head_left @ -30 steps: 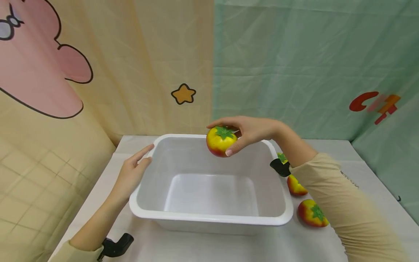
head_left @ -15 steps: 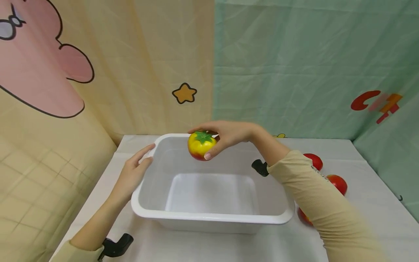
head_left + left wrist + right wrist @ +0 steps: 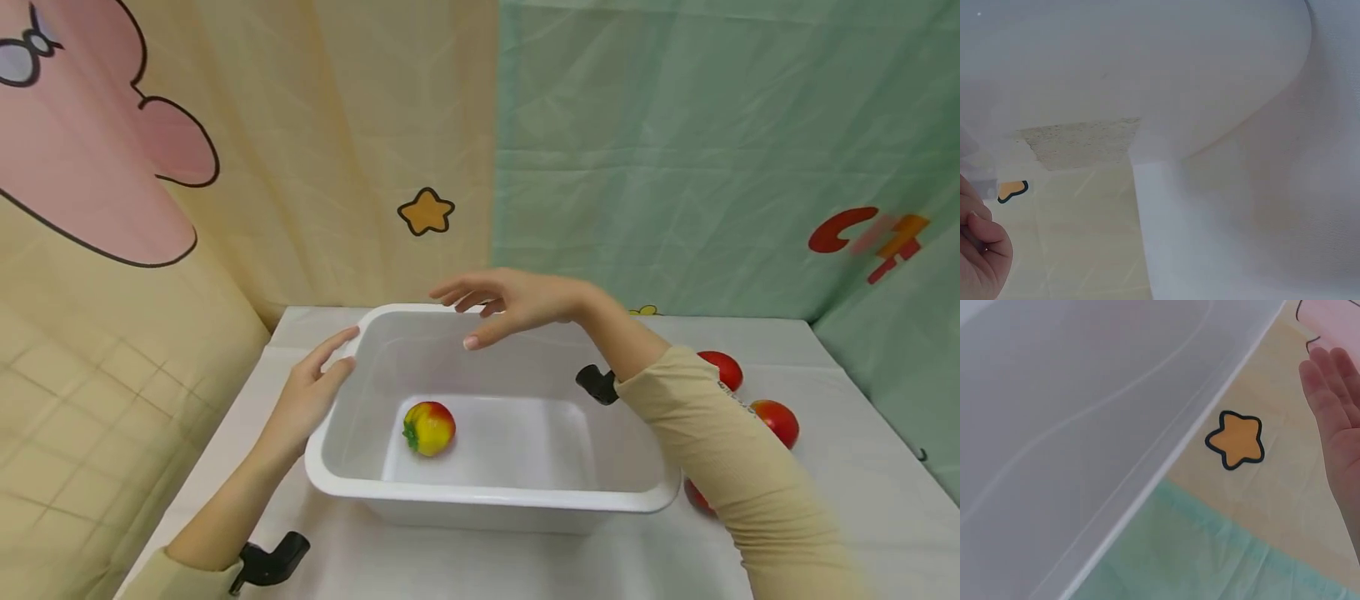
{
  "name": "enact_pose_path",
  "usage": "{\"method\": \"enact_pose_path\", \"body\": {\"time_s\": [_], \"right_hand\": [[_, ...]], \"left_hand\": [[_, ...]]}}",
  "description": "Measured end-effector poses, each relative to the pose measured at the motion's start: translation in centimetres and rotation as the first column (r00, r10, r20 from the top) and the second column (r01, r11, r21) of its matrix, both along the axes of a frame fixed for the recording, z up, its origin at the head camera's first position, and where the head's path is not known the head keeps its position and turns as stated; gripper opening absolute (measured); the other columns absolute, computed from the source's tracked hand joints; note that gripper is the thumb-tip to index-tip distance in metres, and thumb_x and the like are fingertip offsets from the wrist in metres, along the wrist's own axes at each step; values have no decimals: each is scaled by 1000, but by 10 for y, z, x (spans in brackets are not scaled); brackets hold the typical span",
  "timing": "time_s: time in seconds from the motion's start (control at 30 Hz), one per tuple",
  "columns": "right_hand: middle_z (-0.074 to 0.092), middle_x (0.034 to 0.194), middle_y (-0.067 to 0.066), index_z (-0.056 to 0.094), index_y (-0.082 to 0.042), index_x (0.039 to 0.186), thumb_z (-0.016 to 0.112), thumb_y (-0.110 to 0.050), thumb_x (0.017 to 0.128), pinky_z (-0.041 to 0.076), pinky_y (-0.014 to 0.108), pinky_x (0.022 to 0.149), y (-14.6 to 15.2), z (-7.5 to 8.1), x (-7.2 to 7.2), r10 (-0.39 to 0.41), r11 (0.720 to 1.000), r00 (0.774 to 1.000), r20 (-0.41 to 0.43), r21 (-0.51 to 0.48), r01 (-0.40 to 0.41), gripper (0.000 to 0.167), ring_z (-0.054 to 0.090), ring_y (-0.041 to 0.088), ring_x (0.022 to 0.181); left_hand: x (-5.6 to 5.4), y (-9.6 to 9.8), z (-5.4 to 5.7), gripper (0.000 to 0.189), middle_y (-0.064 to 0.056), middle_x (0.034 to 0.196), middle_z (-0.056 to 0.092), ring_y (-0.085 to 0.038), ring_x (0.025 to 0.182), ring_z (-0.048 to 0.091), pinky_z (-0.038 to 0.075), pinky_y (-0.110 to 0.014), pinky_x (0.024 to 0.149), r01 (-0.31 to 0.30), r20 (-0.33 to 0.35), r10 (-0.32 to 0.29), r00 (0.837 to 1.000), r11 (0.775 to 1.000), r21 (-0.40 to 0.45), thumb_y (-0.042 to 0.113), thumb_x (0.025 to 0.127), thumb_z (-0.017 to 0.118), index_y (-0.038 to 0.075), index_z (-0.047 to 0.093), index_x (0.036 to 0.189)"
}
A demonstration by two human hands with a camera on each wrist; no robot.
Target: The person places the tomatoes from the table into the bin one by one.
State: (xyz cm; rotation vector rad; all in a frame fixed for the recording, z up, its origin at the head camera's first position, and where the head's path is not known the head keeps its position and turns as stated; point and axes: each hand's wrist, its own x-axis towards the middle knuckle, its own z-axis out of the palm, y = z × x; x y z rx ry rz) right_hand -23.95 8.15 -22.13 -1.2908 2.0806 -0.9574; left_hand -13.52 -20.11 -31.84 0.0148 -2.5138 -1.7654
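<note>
A yellow-and-red tomato point(image 3: 429, 428) with a green leafy top lies on its side on the floor of a white plastic basin point(image 3: 491, 500), in the left half. Above the basin's far rim hovers my right hand point(image 3: 517, 304), fingers spread and holding nothing. In the right wrist view that hand point(image 3: 1341, 419) shows at the right edge with its fingers extended. My left hand point(image 3: 303, 400) holds the basin's left rim, thumb at the inner edge. Folded fingers of the left hand point(image 3: 985, 250) appear beside the basin wall in the left wrist view.
On the white-covered table point(image 3: 847, 500), right of the basin, lie a red tomato point(image 3: 722, 369), another red tomato point(image 3: 777, 422) and one partly hidden by my sleeve point(image 3: 697, 497). A printed curtain point(image 3: 645, 167) hangs behind the table.
My right hand carried the tomato left over the basin and let it go. The tomato has dropped to the basin floor, and the fingers have spread. My left hand stays at the rim.
</note>
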Motion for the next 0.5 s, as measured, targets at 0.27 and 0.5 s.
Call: {"method": "enact_pose_path", "body": {"time_s": [0.27,0.5], "right_hand": [[41,140,2,36,-12,142,68,-15,85,34,38,104,58,18,11,-131,990,991,7,-57,131,66,40,17,126],[39,141,4,37,-12,141,65,-12,86,32,42,105,101,20,24,-205,978,977,-50,-37,204,62,40,22,127]], "left_hand": [[-1,0,2,46,-22,125,51,-19,80,64,55,-33,65,3,-2,-3,1000,1000,-3,26,97,43,18,39,143],[1,-1,1,46,-21,127,50,-19,83,64,55,-35,66,10,5,-10,1000,999,39,26,98,42,19,38,143]]}}
